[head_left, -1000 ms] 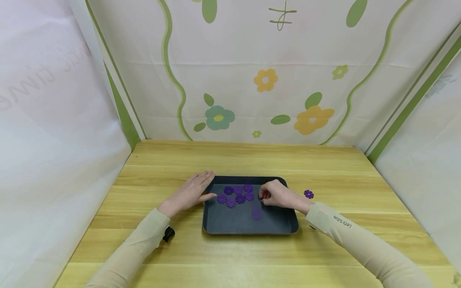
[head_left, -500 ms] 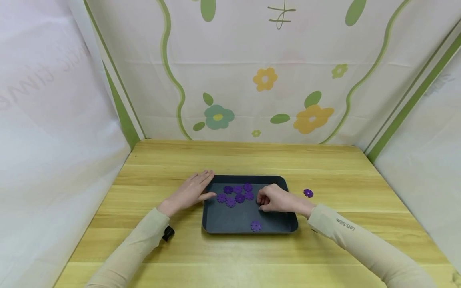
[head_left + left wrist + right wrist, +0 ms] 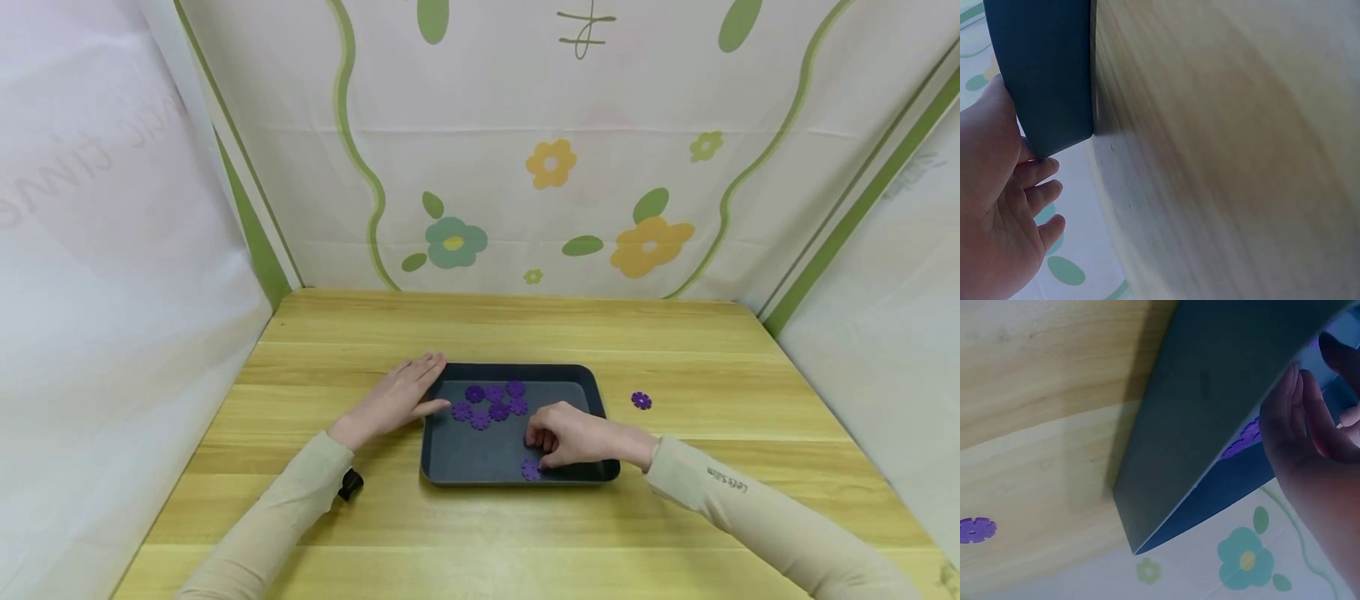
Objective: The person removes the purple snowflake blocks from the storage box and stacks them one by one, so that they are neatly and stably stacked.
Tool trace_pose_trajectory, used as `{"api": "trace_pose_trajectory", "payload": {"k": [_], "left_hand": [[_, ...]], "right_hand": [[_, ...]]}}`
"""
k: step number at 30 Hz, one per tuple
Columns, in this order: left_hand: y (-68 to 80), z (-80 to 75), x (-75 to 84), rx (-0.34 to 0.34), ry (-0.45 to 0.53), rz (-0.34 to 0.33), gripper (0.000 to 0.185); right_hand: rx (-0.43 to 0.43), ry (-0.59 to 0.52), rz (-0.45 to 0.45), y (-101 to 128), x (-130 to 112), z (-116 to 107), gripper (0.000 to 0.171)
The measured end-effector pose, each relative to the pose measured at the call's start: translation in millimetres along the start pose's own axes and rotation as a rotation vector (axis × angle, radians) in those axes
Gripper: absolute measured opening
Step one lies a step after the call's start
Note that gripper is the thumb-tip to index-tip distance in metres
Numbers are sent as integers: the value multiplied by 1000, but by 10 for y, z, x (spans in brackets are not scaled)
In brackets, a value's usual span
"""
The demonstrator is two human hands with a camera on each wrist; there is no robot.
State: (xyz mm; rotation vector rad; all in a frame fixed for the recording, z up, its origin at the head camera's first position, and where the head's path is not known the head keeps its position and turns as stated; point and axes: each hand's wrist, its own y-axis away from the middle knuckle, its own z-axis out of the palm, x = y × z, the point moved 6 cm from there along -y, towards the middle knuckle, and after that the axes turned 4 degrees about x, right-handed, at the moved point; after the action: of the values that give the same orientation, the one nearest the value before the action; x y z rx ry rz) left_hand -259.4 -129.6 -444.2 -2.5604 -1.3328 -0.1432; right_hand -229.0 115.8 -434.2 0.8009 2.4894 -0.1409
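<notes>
L hand (image 3: 390,402) is spread, fingers fairly straight & relaxed, i.e. released, not clenched. It rests at the far L corner of the dark tray (image 3: 465,462), thumb reaching over the L rim. Per the L wrist view, its other fingertips show loosely bent by the tray's corner, on the outside.

R hand (image 3: 576,433) is inside the tray's R half, fingers curled toward the palm, thumb held a bit apart w/ a gap btwn. Thumb tip is at the R edge of a lone purple pc (image 3: 530,470), which lies by the near rim; touching or just beside, can't tell. Also can't tell if anything's pinched: palm side is hidden in the head view & R wrist view is dark and cropped.

Cluster of 7 purple flower-shaped pcs (image 3: 499,411) lies flat on the tray floor, far side, L of ctr, v. close together. L thumb tip is just beside the leftmost.

One more purple flower pc (image 3: 641,400) is on the wooden table (image 3: 450,542), R of the tray, on the far side of the R forearm, apart from both hands.
</notes>
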Motion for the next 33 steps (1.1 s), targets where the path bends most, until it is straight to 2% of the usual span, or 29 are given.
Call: {"api": "trace_pose_trajectory", "payload": {"k": [13, 33], "left_hand": [[3, 29, -13, -11, -7, -7, 77], [6, 26, -18, -2, -4, -7, 77]], "right_hand": [[-33, 48, -85, 7, -82, 118, 23], [-49, 97, -106, -6, -103, 105, 21]]}}
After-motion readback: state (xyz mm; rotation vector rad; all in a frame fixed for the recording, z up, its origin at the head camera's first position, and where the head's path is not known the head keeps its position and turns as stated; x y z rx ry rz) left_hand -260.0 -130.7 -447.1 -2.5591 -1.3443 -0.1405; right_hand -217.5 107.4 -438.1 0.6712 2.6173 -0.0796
